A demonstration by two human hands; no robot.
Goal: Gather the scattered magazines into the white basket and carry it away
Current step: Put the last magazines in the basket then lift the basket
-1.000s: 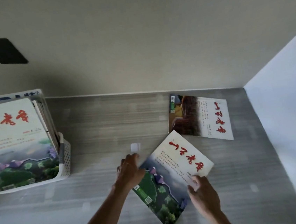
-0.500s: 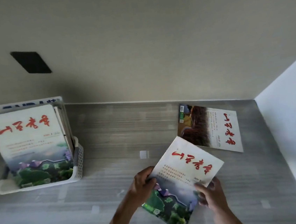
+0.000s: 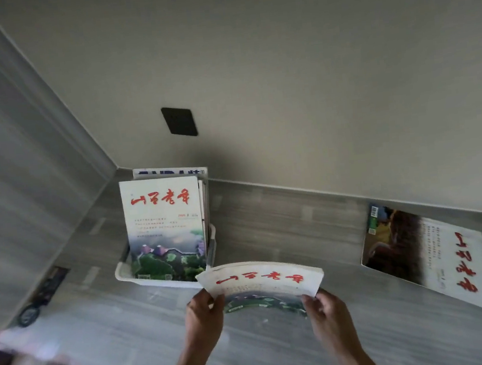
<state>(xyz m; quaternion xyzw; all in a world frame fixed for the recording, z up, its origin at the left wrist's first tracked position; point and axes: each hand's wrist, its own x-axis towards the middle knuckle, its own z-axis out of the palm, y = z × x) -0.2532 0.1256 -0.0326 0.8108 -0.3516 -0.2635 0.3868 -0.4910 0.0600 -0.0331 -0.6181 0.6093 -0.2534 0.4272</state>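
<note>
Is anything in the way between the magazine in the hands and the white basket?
Nothing visible. The held magazine hangs just in front of the basket, only bare floor between. Magazines already stand inside.

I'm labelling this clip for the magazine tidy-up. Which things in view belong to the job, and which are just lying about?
Part of the job:
- held magazine, gripped by left hand and right hand
- white basket with upright magazines
- loose magazine flat on the floor

Just lying about:
- black wall plate
- small dark round object by the left wall
</note>
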